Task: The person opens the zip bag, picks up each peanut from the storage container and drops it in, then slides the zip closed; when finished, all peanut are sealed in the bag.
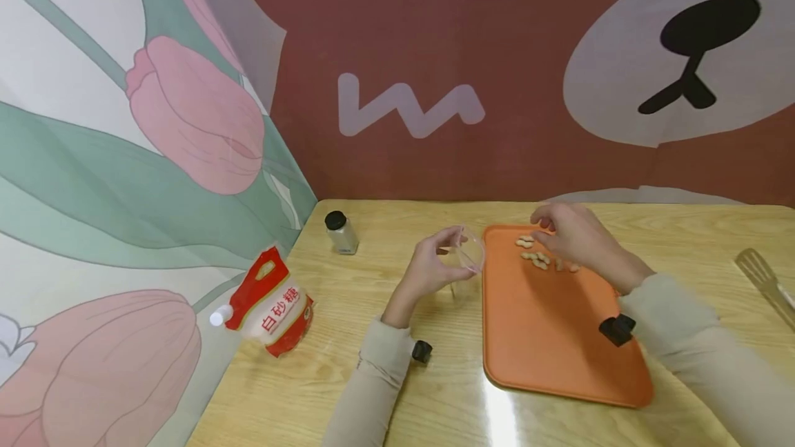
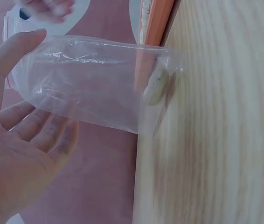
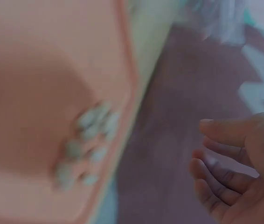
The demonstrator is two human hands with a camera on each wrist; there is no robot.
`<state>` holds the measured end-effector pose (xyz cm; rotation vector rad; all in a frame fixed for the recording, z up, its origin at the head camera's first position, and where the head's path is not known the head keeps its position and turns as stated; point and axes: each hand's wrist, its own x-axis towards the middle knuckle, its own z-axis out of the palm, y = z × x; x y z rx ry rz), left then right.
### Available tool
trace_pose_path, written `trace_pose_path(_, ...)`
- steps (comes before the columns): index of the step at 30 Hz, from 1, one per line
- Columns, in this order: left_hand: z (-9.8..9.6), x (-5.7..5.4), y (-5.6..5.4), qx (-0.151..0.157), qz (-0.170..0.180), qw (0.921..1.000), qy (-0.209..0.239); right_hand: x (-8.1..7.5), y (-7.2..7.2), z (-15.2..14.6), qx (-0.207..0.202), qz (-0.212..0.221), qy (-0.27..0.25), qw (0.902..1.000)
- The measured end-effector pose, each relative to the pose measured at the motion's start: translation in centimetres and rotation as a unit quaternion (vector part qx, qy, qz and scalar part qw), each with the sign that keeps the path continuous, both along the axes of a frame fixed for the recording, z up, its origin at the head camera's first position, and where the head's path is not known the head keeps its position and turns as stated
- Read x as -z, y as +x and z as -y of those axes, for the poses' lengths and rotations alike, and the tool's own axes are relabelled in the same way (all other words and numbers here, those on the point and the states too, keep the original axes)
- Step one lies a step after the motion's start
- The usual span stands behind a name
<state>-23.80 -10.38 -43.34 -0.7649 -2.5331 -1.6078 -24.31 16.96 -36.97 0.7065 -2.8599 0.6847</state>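
My left hand [image 1: 431, 262] holds a clear plastic zip bag [image 2: 90, 79] by its mouth, thumb on one side and fingers on the other, keeping the mouth spread. A peanut [image 2: 157, 87] lies at the bottom of the bag, down by the wooden table. Above the far end of an orange tray [image 1: 553, 343] is my right hand [image 1: 574, 232], its fingers loosely bent with nothing between them. Several peanuts [image 1: 539, 259] lie on the tray below it, partly hidden by the hand in the head view; the right wrist view shows them blurred near the tray's edge.
Left on the wooden table [image 1: 298, 399] stands a red and white sugar bag [image 1: 276, 305]. Behind it is a small jar [image 1: 341, 233] with a black lid. A slotted spatula [image 1: 760, 274] lies at the far right. A printed cloth [image 1: 404, 164] hangs behind the table.
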Motion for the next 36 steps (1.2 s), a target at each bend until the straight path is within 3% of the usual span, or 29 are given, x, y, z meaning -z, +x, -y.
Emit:
trace_pose_path(7, 0.0, 0.1, 0.0, 0.011, 0.014, 0.9997, 0.015, 3.0, -0.9, -4.6, -0.012, 0.04, 0.048, 0.998)
trace_pose_path(16, 0.1, 0.3, -0.2, 0.015, 0.016, 0.9996, 0.019, 6.5, -1.2, -6.3, -0.053, 0.082, 0.04, 0.9944)
trace_pose_path(26, 0.0, 0.1, -0.1, 0.013, 0.036, 0.9989, 0.027, 7.1, -0.8, -6.0, -0.038, 0.076, 0.046, 0.9953)
trace_pose_path(34, -0.2, -3.0, 2.1, 0.014, 0.039, 0.999, 0.018, 7.2, -0.7, -6.3, -0.031, 0.067, 0.049, 0.9961)
trace_pose_path(36, -0.2, -2.5, 1.7, 0.014, 0.039, 0.9991, 0.013, 7.0, -0.8, -6.3, -0.033, 0.056, 0.051, 0.9966)
